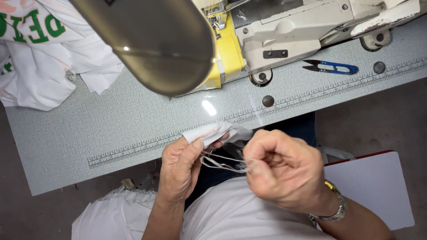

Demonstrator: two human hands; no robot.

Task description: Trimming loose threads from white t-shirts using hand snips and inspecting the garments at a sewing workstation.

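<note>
Grey textured sewing table (111, 120) with a printed ruler strip (249, 116) along its near edge, set over a dull brown floor. Cream-coloured industrial sewing machine (293, 31) with a yellow front block, mounted at the far side of that table; rounded metallic lamp shade (155, 40) out of focus, very close to the camera, hiding the machine's left end. Blue-handled thread snips (331, 67) on the table just right of the machine's base. Heap of white garments with green lettering (40, 49) piled at the table's far left corner. Red-edged grey board (369, 186) beyond the table's near edge, to the right.

Left hand (180, 171) just off the table's near edge, closed in a pinch on a small folded piece of white fabric (213, 132), thumb against fingers, fabric overlapping the ruler strip. Right hand (284, 171) beside it, also off the table's edge, curled into a loose fist, metal wristwatch (336, 209) on the wrist. Thin white threads (222, 162) looped between the two hands, apparently pinched in the right fingertips, though the grip itself hidden by the knuckles. White cloth across the lap below.
</note>
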